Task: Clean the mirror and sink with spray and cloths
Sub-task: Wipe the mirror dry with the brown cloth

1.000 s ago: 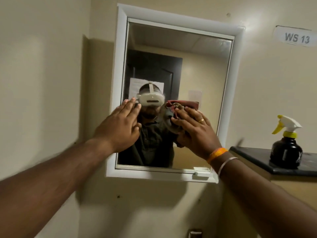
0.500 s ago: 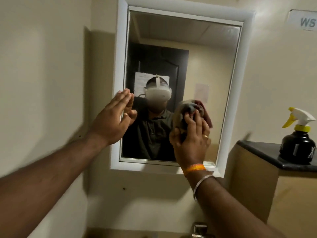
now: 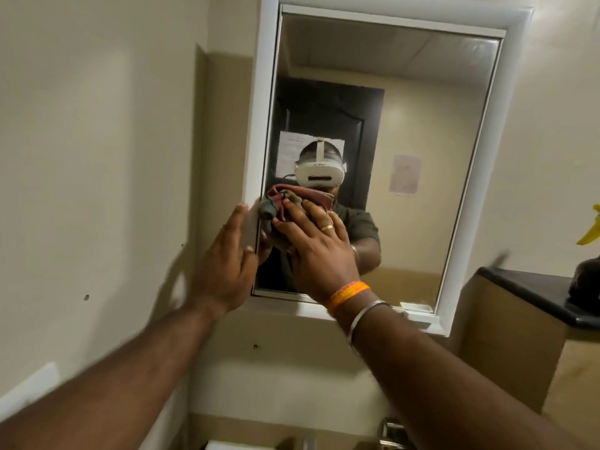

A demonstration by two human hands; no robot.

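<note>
Right hand [image 3: 319, 251] pressing cloth [image 3: 285, 206] flat, now swept from mid-glass to mirror [image 3: 406, 125] edge at 9 o'clock, left hand [image 3: 227, 267] open, empty, bracing frame [image 3: 259, 125]: wiping underway, sink out of view.

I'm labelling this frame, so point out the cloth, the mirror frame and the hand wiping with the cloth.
cloth [image 3: 293, 198]: head view, on its bunched red fold above the fingers.
mirror frame [image 3: 467, 203]: head view, on its white right side.
right hand [image 3: 319, 251]: head view, on the back of the hand.
</note>
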